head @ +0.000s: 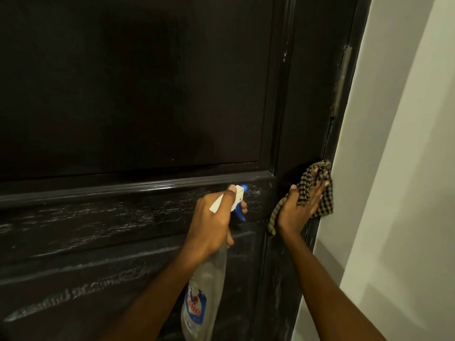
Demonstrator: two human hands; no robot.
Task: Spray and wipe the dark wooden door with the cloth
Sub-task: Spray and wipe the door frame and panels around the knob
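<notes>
The dark wooden door (138, 94) fills most of the view, with a raised moulding across its middle and wet streaks on the lower rail. My left hand (211, 222) grips the neck of a clear spray bottle (204, 291) with a white and blue trigger head, its nozzle pointing at the door's rail. My right hand (300, 205) presses a tan and black checked cloth (320, 183) flat against the door's right stile, with its fingers straight on the cloth.
A white wall (398, 168) runs along the right, just past the door's edge. A metal hinge strip (341, 80) sits on that edge above my right hand.
</notes>
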